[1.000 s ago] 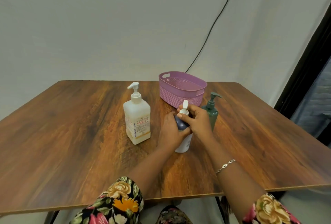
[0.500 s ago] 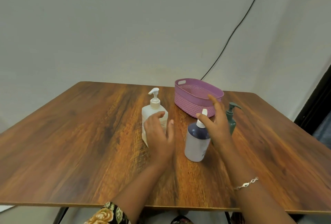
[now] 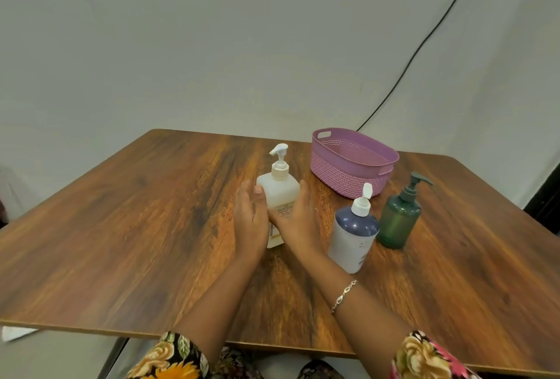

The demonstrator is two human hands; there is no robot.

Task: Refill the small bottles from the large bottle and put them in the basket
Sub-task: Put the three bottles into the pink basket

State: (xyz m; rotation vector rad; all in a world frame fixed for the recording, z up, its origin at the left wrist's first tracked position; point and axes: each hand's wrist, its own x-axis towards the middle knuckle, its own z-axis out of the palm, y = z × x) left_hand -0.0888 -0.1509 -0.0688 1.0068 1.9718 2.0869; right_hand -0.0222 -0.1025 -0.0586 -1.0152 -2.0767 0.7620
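1. We see the white bottle (image 3: 280,193) standing upright near the middle of the table (image 3: 121,227), with its pump head on.
2. The left hand (image 3: 250,221) lies against the bottle's left side. Its fingers are fairly straight and the thumb tip touches the bottle's shoulder.
3. The right hand (image 3: 298,219) lies against the right side and front. Its fingers are straight and point up, covering part of the label.
4. Both hands are spread flat on the bottle, neither curled round it; both are slightly blurred.
5. The blue bottle (image 3: 353,236) stands just right of the right hand, with its white flip cap tipped open.
6. The green bottle (image 3: 398,221) stands just beside the blue one; we cannot tell whether they touch.
7. The basket (image 3: 351,163) sits behind them; both bottles stand outside it.
8. A bracelet (image 3: 344,295) circles the right wrist, and a cable (image 3: 424,42) runs down the wall.
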